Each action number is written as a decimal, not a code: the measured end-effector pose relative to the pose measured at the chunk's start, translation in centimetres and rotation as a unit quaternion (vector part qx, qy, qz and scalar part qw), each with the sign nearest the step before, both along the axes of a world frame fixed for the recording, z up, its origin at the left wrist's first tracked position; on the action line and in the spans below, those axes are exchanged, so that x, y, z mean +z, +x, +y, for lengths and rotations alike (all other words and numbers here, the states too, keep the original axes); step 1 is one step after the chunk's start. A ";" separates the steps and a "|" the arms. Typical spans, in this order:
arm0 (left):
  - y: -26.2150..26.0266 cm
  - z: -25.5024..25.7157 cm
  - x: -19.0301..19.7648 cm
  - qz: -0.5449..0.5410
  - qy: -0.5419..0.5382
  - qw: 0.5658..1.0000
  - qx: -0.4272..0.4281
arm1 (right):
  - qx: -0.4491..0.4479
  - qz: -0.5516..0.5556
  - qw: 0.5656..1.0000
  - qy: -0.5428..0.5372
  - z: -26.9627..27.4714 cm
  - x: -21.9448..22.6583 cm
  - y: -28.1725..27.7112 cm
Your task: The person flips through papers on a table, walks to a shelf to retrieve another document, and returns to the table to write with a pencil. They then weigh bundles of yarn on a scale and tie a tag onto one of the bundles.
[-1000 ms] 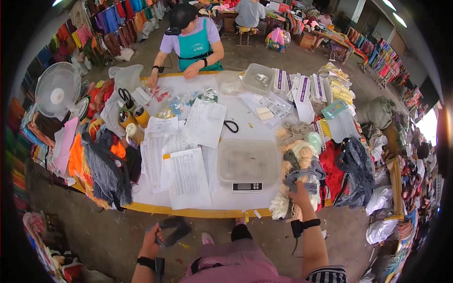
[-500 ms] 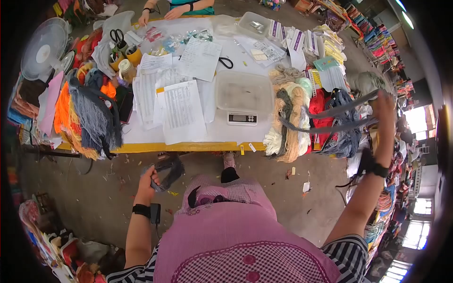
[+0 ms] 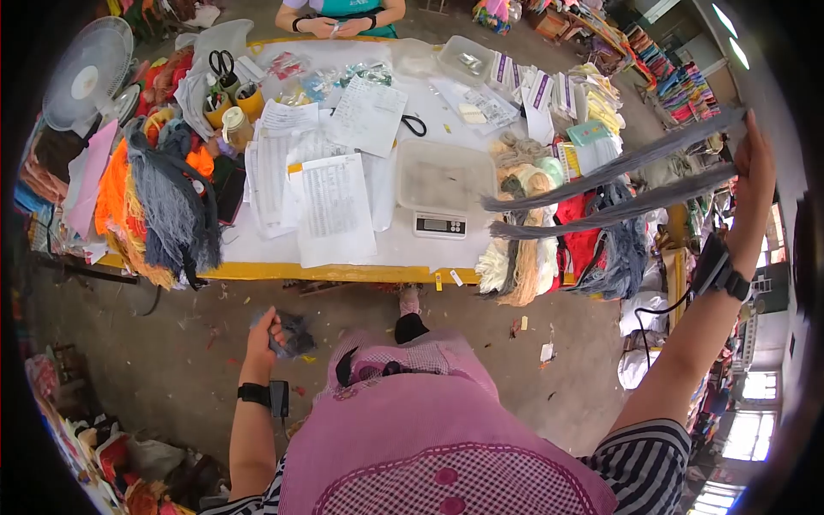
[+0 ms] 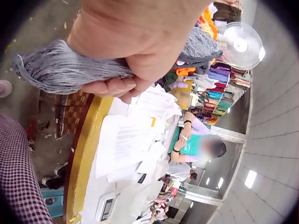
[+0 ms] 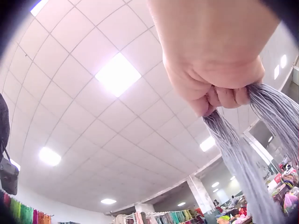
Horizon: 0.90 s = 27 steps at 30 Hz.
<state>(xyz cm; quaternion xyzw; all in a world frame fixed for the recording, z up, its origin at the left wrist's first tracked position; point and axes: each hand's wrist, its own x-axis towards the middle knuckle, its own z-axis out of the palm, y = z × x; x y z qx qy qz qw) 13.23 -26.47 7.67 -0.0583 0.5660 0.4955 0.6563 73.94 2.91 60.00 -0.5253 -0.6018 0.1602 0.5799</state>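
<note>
My right hand (image 3: 755, 159), raised at the far right, grips a long grey yarn hank (image 3: 618, 218) whose two strands stretch left over the yarn pile. In the right wrist view the fingers of my right hand (image 5: 217, 70) curl round the grey yarn (image 5: 238, 163), which hangs down in two bundles. Low in front of the table's edge, my left hand (image 3: 263, 336) holds a bunched grey hank (image 3: 294, 336). The left wrist view shows my left hand (image 4: 126, 46) closed round that grey yarn (image 4: 65, 70), a looped end sticking out.
On the table (image 3: 343, 271) are paper sheets (image 3: 335, 206), a clear tray (image 3: 445, 178) on a scale (image 3: 440, 226), and cream, red and dark yarns (image 3: 524, 249). Orange and grey yarns (image 3: 167, 197) and a fan (image 3: 86, 81) stand left. A person (image 3: 343, 13) is across the table.
My right hand has lifted the grey hank from the yarn pile and carried it up and far to the right. My left hand still holds its hank, which hangs more bunched.
</note>
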 end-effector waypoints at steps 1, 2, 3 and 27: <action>0.2 0.2 0.1 -0.002 0.006 1.000 -0.002 | -0.026 0.028 0.999 0.006 -0.3 -0.5 1.0; 0.5 0.5 0.2 -0.005 0.006 1.000 -0.004 | -0.027 0.025 0.999 0.006 -0.6 -1.1 2.0; 0.7 0.7 0.3 -0.007 -0.002 1.000 -0.004 | -0.080 0.051 0.994 0.059 -1.1 -1.9 2.9; 5.1 2.3 2.2 0.033 -0.149 0.988 -0.013 | 0.008 0.128 0.912 -0.389 0.3 -61.9 -12.5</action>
